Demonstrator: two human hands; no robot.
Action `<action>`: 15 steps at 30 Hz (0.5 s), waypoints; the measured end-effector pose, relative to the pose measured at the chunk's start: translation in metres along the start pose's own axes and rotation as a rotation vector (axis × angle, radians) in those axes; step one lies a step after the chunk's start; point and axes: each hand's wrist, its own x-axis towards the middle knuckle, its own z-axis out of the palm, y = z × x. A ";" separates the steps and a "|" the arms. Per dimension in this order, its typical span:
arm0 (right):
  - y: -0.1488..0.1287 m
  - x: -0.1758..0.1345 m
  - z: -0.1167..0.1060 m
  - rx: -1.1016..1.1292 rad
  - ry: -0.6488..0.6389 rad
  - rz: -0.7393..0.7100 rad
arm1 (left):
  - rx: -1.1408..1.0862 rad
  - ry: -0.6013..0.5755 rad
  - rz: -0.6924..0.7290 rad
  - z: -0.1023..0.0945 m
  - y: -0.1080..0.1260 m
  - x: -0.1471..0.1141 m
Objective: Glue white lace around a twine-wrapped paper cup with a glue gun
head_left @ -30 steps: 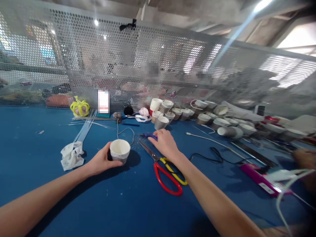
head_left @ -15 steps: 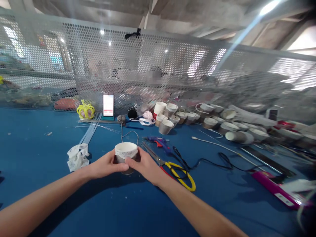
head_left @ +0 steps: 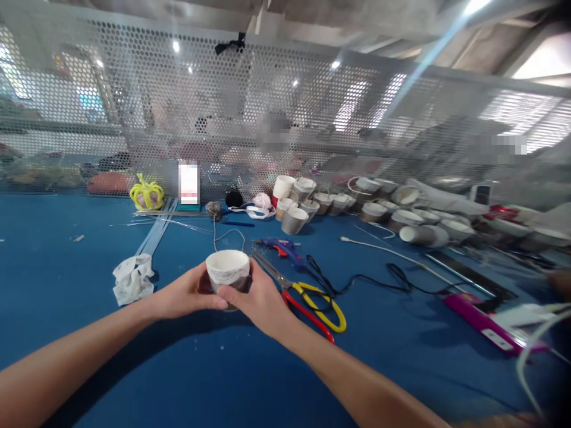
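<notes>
A paper cup (head_left: 228, 274) stands upright between my hands, its white rim on top and grey cord wound around its lower part. My left hand (head_left: 196, 290) wraps its left side. On the right side, my right hand (head_left: 254, 294) grips it, with the thumb across the front. A grey strand runs from behind the cup back to a small grey yarn ball (head_left: 214, 208). Close to my right hand lie scissors (head_left: 292, 287) with one yellow and one red handle, and a blue glue gun (head_left: 285, 249).
Several cord-wrapped cups (head_left: 408, 217) crowd the back right. A phone (head_left: 189, 184) stands before a perforated metal screen (head_left: 178, 107). Crumpled white material (head_left: 134, 279) lies left of my hands. A black cable (head_left: 370, 280) reaches toward a magenta power strip (head_left: 484, 327). Yellow yarn (head_left: 147, 195) sits back left.
The camera view has shifted slightly, so the table things appear further left and higher. Both hands keep holding the cup. A dark blurred shape now shows at the right edge.
</notes>
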 end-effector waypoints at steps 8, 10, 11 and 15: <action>0.012 0.011 -0.002 -0.069 -0.075 0.008 | 0.814 0.011 -0.203 -0.065 -0.004 0.008; 0.013 0.012 0.001 -0.068 -0.135 0.004 | 0.928 0.019 -0.252 -0.086 -0.009 0.016; 0.014 0.012 0.002 -0.071 -0.161 0.011 | 0.984 0.027 -0.269 -0.095 -0.013 0.021; 0.017 0.012 0.001 -0.128 -0.213 0.041 | 1.162 0.045 -0.279 -0.119 -0.033 0.048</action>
